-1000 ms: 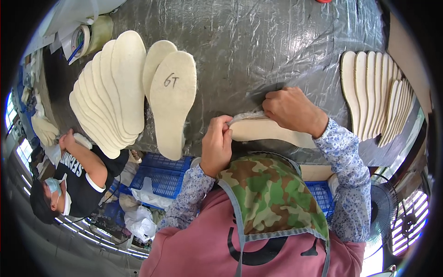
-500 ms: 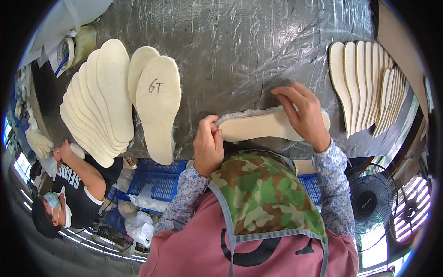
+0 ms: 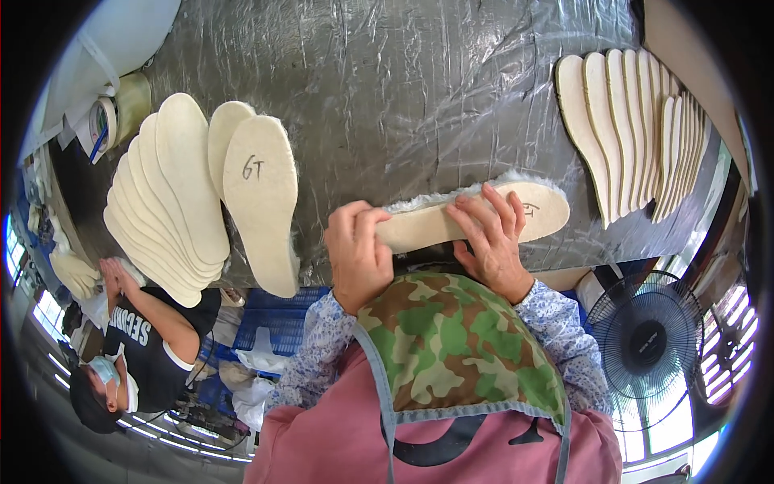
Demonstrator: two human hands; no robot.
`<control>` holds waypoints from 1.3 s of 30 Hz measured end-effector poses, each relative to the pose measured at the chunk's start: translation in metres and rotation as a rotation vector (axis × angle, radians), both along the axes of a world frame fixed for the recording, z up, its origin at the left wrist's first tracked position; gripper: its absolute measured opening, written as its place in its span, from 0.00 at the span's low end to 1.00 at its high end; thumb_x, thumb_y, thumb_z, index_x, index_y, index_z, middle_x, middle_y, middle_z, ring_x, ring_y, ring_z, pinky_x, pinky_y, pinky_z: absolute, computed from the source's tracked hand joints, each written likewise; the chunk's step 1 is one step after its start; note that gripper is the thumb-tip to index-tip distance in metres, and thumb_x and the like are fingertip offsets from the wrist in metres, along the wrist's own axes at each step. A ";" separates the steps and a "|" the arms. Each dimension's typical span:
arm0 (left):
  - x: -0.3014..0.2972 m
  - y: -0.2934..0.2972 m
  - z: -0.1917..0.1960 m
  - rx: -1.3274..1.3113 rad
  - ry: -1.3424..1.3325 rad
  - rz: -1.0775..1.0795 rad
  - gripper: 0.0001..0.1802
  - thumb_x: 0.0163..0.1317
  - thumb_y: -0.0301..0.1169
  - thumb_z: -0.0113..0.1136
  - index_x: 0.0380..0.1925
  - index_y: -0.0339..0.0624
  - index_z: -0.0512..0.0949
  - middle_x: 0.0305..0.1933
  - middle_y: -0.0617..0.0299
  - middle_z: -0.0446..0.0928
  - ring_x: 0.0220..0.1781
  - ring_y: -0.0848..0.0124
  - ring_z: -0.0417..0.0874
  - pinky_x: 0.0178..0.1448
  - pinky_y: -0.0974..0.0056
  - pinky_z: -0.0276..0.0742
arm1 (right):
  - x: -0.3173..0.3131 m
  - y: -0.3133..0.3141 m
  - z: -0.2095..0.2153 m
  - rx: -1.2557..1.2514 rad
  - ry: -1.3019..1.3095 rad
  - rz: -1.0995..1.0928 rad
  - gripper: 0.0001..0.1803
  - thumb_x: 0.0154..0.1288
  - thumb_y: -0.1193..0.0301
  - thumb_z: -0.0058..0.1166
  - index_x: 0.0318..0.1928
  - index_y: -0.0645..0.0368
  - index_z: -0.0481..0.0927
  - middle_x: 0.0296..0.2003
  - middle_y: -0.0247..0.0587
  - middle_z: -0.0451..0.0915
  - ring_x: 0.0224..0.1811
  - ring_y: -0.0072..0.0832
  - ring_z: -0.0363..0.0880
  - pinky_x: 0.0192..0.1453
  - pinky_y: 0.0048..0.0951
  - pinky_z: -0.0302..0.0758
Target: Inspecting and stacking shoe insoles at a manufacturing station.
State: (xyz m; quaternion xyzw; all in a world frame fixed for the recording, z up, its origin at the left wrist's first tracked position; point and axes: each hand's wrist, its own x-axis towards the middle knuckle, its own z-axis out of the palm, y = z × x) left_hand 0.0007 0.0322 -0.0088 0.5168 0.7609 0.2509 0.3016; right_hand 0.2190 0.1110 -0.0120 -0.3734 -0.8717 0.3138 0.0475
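A cream insole [image 3: 419,229] with a fluffy white lining along its far edge lies sideways at the table's near edge. Dark handwritten marks show towards its right end. My left hand [image 3: 357,256] is closed round the left end, fingers curled over it. Across the middle lie the bent fingers of my right hand [image 3: 493,240], its thumb at the near edge, gripping the insole. To the left, a marked fleece-lined insole [image 3: 260,202] rests partly over another one, beside a fanned stack of plain insoles [image 3: 189,173].
More insoles [image 3: 592,133] stand fanned in overlapping rows at the right. A tape roll [image 3: 98,125] sits at the far left. Below the table are blue crates [image 3: 270,323] and a black fan [image 3: 645,347]. A masked person [image 3: 153,343] works at the lower left.
My right hand has come down from above the insole's right part onto its middle, uncovering the marked right end. My left hand stays at the left end. The whole view has shifted slightly.
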 end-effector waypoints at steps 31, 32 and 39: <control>0.020 0.092 -0.018 -0.146 -0.315 -0.628 0.06 0.57 0.20 0.51 0.35 0.36 0.69 0.35 0.50 0.73 0.42 0.50 0.77 0.44 0.49 0.74 | 0.012 0.018 0.004 -0.032 -0.013 0.096 0.39 0.48 0.69 0.64 0.65 0.47 0.71 0.58 0.33 0.70 0.69 0.37 0.61 0.75 0.52 0.43; 0.021 0.092 -0.018 -0.144 -0.313 -0.621 0.05 0.57 0.20 0.51 0.34 0.36 0.69 0.35 0.50 0.73 0.42 0.50 0.78 0.43 0.49 0.74 | 0.013 0.017 0.002 -0.028 -0.013 0.097 0.38 0.47 0.69 0.64 0.64 0.47 0.72 0.58 0.33 0.70 0.68 0.36 0.61 0.75 0.53 0.43; 0.022 0.092 -0.017 -0.169 -0.264 -0.659 0.05 0.60 0.24 0.52 0.37 0.37 0.71 0.35 0.52 0.74 0.41 0.52 0.78 0.44 0.51 0.74 | 0.024 0.005 -0.010 0.155 0.132 0.086 0.26 0.50 0.71 0.65 0.53 0.46 0.78 0.53 0.30 0.72 0.66 0.35 0.66 0.74 0.53 0.48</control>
